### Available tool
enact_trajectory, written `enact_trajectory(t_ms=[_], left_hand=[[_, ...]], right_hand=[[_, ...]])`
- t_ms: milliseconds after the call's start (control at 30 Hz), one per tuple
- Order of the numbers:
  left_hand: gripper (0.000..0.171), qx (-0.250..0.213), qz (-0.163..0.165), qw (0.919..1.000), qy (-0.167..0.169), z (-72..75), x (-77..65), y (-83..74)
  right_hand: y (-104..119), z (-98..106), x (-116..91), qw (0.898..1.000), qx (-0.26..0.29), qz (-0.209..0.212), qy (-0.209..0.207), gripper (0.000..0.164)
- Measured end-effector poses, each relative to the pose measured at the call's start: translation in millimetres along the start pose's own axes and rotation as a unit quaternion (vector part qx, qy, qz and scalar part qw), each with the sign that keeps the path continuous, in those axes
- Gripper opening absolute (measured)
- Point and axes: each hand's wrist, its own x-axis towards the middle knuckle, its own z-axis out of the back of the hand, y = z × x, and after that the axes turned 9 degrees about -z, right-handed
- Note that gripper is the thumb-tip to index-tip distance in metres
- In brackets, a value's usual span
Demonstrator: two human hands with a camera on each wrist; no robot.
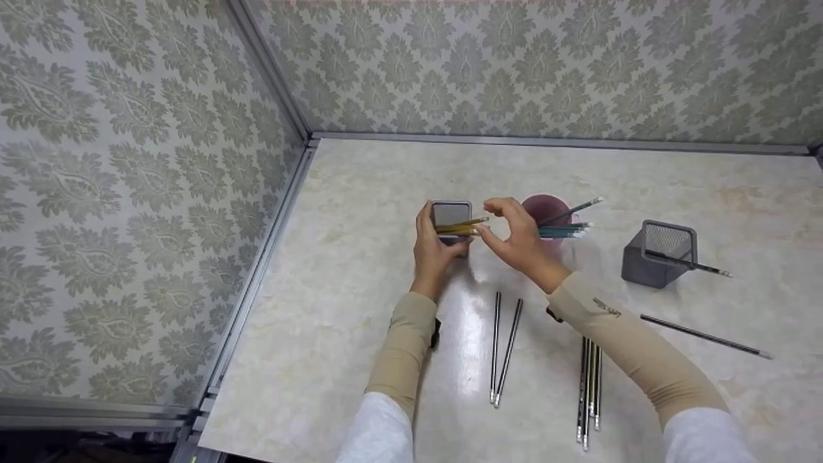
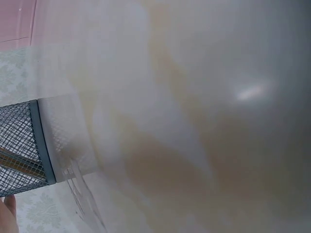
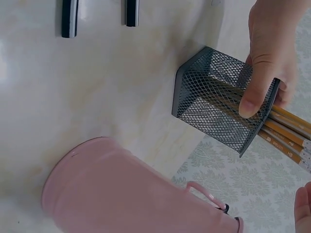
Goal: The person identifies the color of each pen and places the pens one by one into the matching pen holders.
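Nearer the far edge of the marbled table [image 1: 353,225], the left hand [image 1: 436,254] clasps a square wire-mesh cup [image 3: 216,121] holding slim yellow pencils [image 3: 284,138]; apart from it, the right hand [image 1: 517,239], thumb and forefinger parted, hovers just beside their ends. The step appears to be settling these pencils, likely calling next for a light push. Rightward stand a smooth, rounded pink jug [image 3: 116,189] of green pencils [image 1: 559,231] and a second mesh cup [image 1: 646,267].
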Motion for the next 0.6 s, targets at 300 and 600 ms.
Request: enact_trajectory(t_ms=[300, 600], left_hand=[[0.106, 0.001, 0.006, 1.0, -0.002, -1.5, 0.2, 0.2], [0.105, -0.004, 0.022, 0.9997, 0.004, -1.5, 1.5, 1.7]], right_hand=[[0, 9, -8, 1.0, -0.016, 0.003, -0.003, 0.035], [-2, 18, -18, 1.0, -0.028, 0.008, -0.011, 0.034]])
